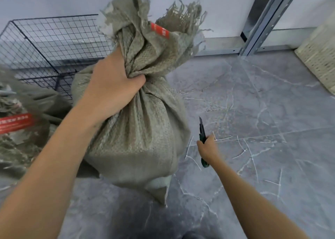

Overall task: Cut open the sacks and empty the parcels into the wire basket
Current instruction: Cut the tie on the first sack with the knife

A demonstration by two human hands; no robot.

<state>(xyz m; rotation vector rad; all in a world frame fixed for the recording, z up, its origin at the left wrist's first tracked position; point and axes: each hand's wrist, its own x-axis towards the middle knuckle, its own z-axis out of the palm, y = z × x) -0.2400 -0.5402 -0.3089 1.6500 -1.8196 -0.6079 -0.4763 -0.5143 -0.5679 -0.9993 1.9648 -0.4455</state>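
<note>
A full grey-green woven sack (134, 140) with a frayed top and a red label hangs in the middle of the view, lifted off the floor. My left hand (110, 88) grips its bunched neck. My right hand (208, 150) is lower and to the right of the sack, apart from it, holding a dark green utility knife (202, 131) with the blade pointing up. The black wire basket (45, 44) stands at the back left, behind the sack. No parcels are visible; the sack hides its contents.
Another grey-green sack (20, 130) with a red label lies at the left edge, in front of the basket. A pale woven basket (320, 57) stands at the right edge. A metal post (261, 21) rises at the back right. The floor is grey marble-patterned tile (262, 102).
</note>
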